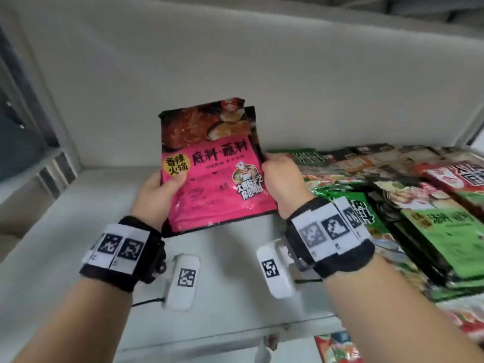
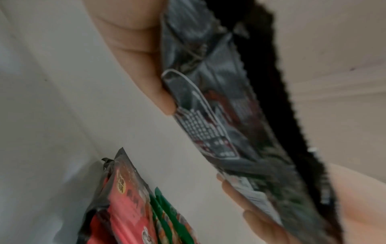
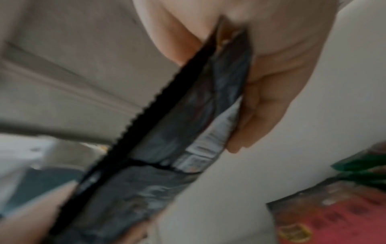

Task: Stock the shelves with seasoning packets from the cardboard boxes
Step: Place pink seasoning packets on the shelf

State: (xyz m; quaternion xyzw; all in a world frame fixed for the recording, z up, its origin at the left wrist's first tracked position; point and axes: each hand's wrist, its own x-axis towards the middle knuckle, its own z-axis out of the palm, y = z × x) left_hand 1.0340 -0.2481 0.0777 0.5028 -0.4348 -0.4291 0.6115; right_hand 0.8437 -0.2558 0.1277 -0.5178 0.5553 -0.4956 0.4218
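A small stack of pink and black seasoning packets [image 1: 212, 166] is held upright above the white shelf [image 1: 86, 205]. My left hand [image 1: 159, 195] grips its left edge, thumb on the front. My right hand [image 1: 281, 179] grips its right edge, fingers curled behind. The left wrist view shows the packets' dark back [image 2: 219, 115] with my left fingers [image 2: 142, 66] pressed on it. In the right wrist view, blurred, my right fingers [image 3: 271, 90] wrap the packets' edge [image 3: 188, 115].
Rows of green packets [image 1: 432, 226] and red packets [image 1: 461, 176] lie overlapped on the shelf's right half. The white back panel [image 1: 235, 74] stands behind. More red packets [image 1: 337, 347] show on a lower level. The shelf's left part is bare.
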